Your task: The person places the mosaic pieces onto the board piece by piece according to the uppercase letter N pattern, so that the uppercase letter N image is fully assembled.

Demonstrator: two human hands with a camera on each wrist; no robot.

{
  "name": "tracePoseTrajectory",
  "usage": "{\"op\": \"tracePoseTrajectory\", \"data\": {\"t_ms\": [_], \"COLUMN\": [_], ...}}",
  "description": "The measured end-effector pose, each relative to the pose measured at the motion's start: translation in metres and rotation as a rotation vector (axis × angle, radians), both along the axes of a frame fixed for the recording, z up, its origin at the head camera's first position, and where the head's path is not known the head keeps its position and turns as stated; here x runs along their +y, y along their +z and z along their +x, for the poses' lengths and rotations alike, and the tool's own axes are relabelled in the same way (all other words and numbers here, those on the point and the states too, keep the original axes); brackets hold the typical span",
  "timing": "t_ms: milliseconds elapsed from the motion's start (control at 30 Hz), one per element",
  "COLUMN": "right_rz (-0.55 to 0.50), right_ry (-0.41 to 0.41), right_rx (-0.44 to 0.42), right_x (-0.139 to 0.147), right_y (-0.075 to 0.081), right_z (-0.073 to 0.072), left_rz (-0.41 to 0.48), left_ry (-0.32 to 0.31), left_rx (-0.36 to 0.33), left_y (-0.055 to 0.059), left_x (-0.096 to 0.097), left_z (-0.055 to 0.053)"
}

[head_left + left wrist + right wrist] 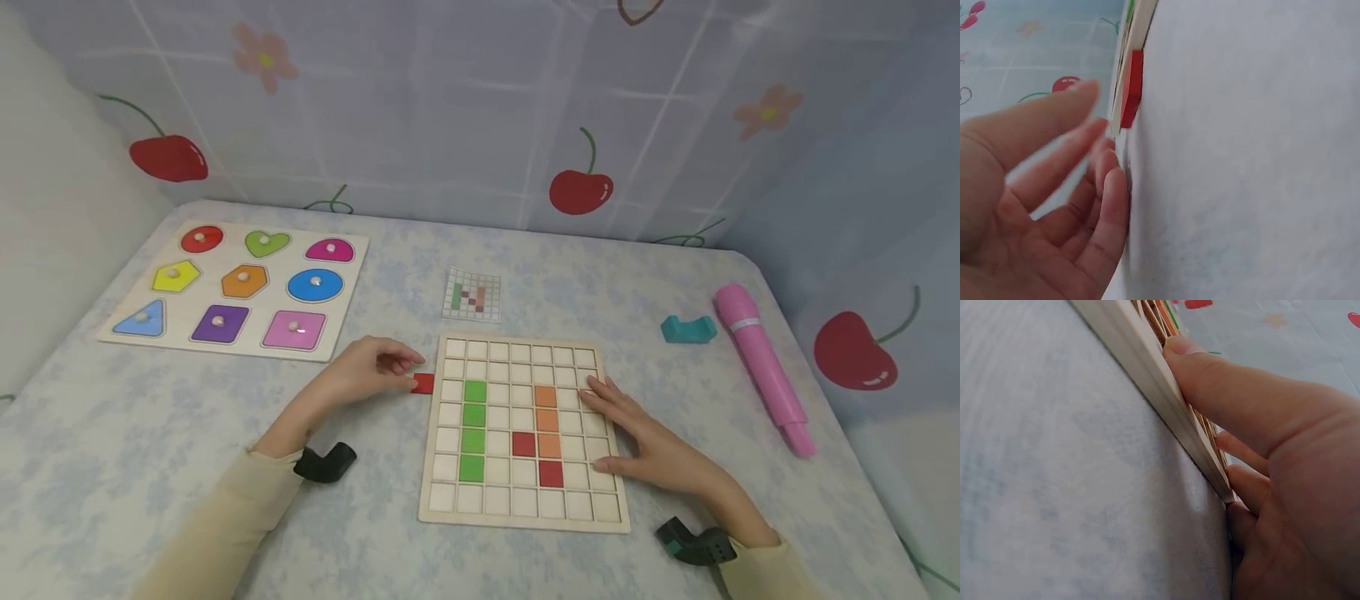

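A wooden grid board (497, 498) lies on the table with a column of green tiles (473, 415), a column of orange tiles (547, 421) and two red tiles (523, 444) in its cells. Beside its left edge, a loose red tile (423, 383) rests on the cloth. My left hand (372, 368) hovers by that tile with loosely bent fingers; in the left wrist view the tile (1132, 89) is apart from the fingertips. On the board's right edge rests my right hand (651, 439), its fingers spread and the thumb on the rim.
Behind the board lies a small pattern card (472, 294). A shape puzzle with knobbed pieces (282, 293) occupies the back left. Toward the right are a teal block (688, 330) and a pink toy microphone (765, 367). A printed curtain (480, 108) hangs behind the table.
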State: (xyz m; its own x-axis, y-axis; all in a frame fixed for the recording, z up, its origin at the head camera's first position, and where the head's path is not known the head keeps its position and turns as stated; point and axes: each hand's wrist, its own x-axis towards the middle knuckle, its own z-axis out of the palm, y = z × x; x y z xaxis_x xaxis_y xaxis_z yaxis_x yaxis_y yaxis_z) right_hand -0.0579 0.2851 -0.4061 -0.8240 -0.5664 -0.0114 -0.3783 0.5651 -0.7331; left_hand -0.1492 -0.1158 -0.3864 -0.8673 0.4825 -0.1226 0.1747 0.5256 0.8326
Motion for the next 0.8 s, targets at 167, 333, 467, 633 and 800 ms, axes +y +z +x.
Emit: {"op": "tracePoseTrajectory", "data": {"t_ms": [167, 333, 467, 633, 800], "right_rz": [-0.004, 0.002, 0.001, -0.006, -0.008], "right_ry": [0.000, 0.000, 0.012, 0.016, 0.018], "right_rx": [0.001, 0.001, 0.012, 0.013, 0.010], "right_x": [0.001, 0.001, 0.001, 0.001, 0.001], "right_y": [-0.001, -0.001, -0.001, 0.000, -0.001], "right_z": [0.001, 0.000, -0.003, -0.003, -0.001], "left_rz": [-0.043, -0.092, -0.067, -0.044, 0.001], "left_ry": [-0.048, -0.044, -0.018, 0.010, 0.016], "left_rx": [0.086, 0.161, 0.140, 0.110, 0.064], "left_y": [-0.009, -0.009, -0.007, -0.004, -0.001], "left_x": [0.003, 0.009, 0.010, 0.009, 0.011], "left_z": [0.002, 0.006, 0.006, 0.006, 0.007]}}
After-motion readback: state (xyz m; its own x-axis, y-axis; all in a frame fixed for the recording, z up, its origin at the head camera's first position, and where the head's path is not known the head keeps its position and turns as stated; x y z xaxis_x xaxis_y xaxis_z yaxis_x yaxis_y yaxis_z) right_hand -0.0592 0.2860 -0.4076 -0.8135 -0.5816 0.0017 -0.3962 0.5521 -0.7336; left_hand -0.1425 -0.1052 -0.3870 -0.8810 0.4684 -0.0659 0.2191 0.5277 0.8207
